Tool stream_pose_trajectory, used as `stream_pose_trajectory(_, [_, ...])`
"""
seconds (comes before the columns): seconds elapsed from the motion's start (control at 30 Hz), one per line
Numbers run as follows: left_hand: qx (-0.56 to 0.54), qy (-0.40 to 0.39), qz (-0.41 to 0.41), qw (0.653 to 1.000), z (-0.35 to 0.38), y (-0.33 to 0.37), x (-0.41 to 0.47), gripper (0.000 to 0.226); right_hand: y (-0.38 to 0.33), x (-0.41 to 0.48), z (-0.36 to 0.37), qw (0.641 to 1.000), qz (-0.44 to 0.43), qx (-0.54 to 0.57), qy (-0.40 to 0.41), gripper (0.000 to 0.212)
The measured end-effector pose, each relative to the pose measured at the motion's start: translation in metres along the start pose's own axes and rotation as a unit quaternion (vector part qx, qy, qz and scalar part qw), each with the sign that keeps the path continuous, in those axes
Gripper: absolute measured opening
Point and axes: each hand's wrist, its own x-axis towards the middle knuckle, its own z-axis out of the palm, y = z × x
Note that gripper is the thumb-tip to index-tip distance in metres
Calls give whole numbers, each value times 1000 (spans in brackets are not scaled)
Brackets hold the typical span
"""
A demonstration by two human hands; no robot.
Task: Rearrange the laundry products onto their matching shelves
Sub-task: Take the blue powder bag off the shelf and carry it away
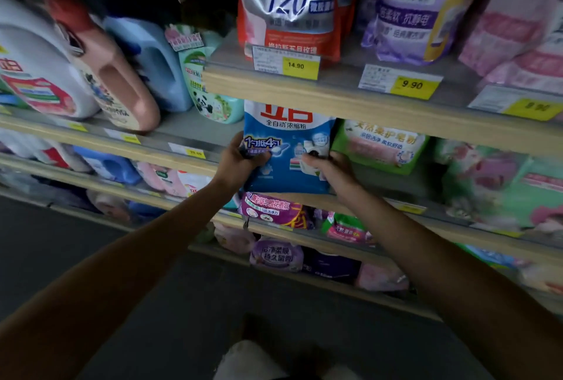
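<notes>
A blue bag of washing powder (288, 139) stands upright at the front of the middle shelf (393, 188), its top hidden behind the shelf board above. My left hand (240, 160) grips its lower left edge, thumb across the front. My right hand (332, 169) holds its lower right corner, thumb on the front. A green and white powder bag (380, 145) leans just to the right of it.
The shelf above (335, 96) carries a red pouch (292, 5), a purple softener pouch (417, 5) and pink packs (518, 35), with yellow price tags. Detergent jugs (122, 75) fill the left bay. Purple and pink bags (274, 212) lie on the lower shelves. Dark floor lies below.
</notes>
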Motion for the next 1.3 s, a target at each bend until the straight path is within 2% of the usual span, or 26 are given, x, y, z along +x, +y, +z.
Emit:
stream_pose_trajectory(0.27, [14, -79, 14, 997, -38, -18, 67, 42, -4, 36, 45, 996, 19, 48, 76, 37])
stream_pose_trajectory(0.4, [47, -108, 14, 993, -45, -33, 88, 33, 5, 46, 58, 992, 21, 60, 110, 37])
stream_pose_trajectory(0.53, [62, -132, 22, 989, -45, -43, 102, 40, 15, 57, 64, 988, 20, 70, 137, 38])
stream_pose_trajectory(0.77, [101, -123, 42, 986, -36, -55, 114, 38, 27, 70, 68, 984, 12, 20, 176, 37])
stream_pose_trajectory(1.07, [140, -123, 35, 982, -37, -54, 112, 51, 34, 69, 67, 985, 18, -29, 168, 39])
stream_pose_trajectory(1.3, [183, -119, 19, 976, -37, -57, 102, 51, 34, 55, 74, 981, 10, -60, 182, 41])
